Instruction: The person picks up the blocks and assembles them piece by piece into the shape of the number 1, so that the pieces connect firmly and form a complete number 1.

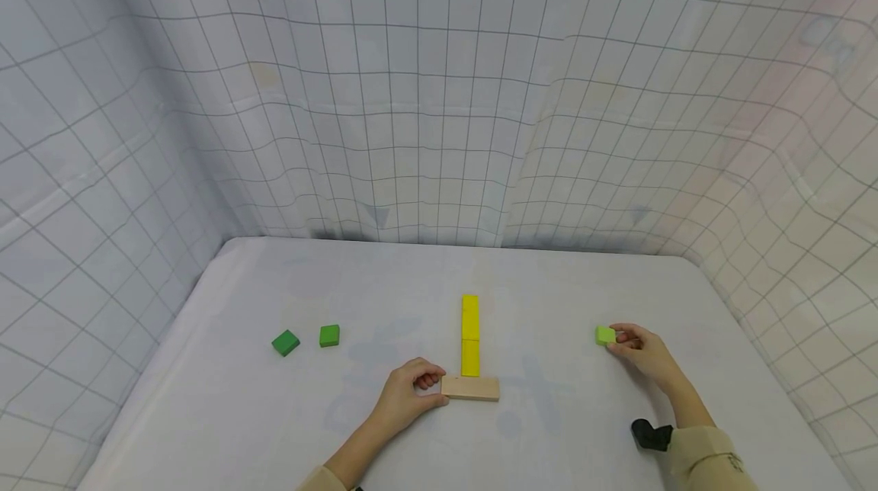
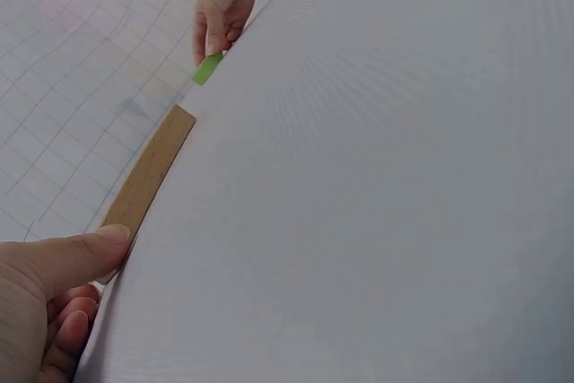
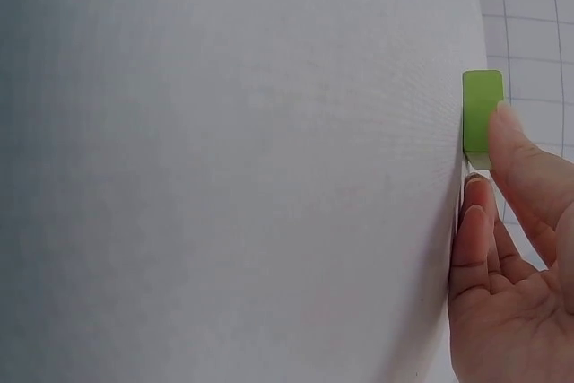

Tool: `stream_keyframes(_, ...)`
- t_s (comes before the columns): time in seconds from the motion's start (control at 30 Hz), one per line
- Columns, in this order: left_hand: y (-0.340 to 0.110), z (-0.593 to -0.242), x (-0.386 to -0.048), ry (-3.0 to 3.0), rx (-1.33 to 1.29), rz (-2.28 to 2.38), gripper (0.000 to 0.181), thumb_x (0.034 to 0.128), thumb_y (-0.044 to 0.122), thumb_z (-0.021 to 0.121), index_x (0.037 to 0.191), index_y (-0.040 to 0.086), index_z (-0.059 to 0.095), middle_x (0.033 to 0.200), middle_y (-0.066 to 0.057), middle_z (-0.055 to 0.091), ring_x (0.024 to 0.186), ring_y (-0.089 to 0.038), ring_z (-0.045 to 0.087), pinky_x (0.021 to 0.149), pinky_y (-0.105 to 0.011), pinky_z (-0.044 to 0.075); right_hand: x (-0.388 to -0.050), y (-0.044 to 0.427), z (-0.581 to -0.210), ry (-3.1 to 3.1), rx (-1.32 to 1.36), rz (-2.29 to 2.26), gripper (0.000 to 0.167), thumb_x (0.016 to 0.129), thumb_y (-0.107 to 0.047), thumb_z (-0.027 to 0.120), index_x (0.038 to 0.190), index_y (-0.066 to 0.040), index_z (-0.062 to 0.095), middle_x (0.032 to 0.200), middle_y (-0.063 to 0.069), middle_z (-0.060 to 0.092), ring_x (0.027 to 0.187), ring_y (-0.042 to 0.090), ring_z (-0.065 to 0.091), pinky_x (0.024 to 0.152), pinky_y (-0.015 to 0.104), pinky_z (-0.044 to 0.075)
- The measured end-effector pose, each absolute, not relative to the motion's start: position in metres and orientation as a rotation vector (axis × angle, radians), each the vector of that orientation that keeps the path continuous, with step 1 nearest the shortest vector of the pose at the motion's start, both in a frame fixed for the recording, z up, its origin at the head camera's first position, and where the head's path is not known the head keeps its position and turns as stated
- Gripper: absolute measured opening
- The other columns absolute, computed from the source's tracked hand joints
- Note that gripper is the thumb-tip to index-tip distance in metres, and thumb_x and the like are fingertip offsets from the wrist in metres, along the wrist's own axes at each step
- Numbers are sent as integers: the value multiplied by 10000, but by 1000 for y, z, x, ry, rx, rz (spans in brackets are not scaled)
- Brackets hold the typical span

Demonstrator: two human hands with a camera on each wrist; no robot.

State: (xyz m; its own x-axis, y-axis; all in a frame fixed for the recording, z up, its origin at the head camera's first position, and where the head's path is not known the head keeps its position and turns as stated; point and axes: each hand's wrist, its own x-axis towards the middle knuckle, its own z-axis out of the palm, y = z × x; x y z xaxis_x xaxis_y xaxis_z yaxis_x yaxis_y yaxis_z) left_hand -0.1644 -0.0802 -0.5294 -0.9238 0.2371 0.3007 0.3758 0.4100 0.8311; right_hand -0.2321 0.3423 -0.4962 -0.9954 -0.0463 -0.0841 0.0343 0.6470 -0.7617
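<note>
My left hand (image 1: 410, 393) pinches the left end of a plain wooden block (image 1: 470, 389), which lies crosswise on the table. Directly behind that block, two yellow blocks (image 1: 469, 337) are lined up end to end, pointing away from me. Over on the right, my right hand (image 1: 641, 352) holds a small light green block (image 1: 605, 335) between thumb and fingers. In the right wrist view the thumb presses on the near side of the light green block (image 3: 482, 112). The left wrist view shows the left thumb on the end of the wooden block (image 2: 151, 172).
Two dark green blocks, one turned askew (image 1: 286, 343) and one straighter (image 1: 329, 335), lie on the left of the white table (image 1: 274, 430). A black device (image 1: 652, 435) sits at the right wrist. Grid-patterned curtains (image 1: 446, 94) surround the table's back and sides.
</note>
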Motion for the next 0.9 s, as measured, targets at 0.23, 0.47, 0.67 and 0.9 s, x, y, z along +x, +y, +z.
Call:
stream_keyframes(0.23, -80, -529, -164, -2513, -555, -1543, 300, 639, 116, 821, 900, 81, 679, 795, 47, 590, 708, -63, 510, 645, -207, 472, -233, 341, -495, 2790, -5, -1290, 434, 855, -173, 647, 1206, 44, 515, 1015, 150, 545, 805, 121, 485, 641, 200, 440)
stream_keyframes(0.47, -80, -529, -164, -2505, -558, -1541, 300, 638, 114, 822, 899, 82, 678, 792, 40, 590, 706, -76, 516, 643, -209, 473, -233, 334, -488, 2797, -52, -1320, 435, 858, -181, 642, 1214, 33, 516, 1028, 164, 546, 826, 120, 506, 629, 208, 469)
stream_keyframes(0.67, -80, -529, -164, -2503, -558, -1544, 304, 636, 106, 822, 903, 78, 679, 796, 27, 596, 706, -85, 522, 644, -211, 475, -238, 326, -480, 2830, -187, -1351, 397, 846, -120, 649, 1189, 44, 534, 994, 169, 559, 802, 80, 525, 647, 200, 465)
stream_keyframes(0.9, -80, -528, -163, -2517, -560, -1551, 301, 647, 120, 817, 911, 83, 677, 800, 29, 593, 709, -80, 519, 645, -210, 473, -245, 314, -475, 2836, -250, -1401, 381, 837, -105, 657, 1168, 51, 548, 975, 177, 567, 781, 62, 529, 641, 190, 459)
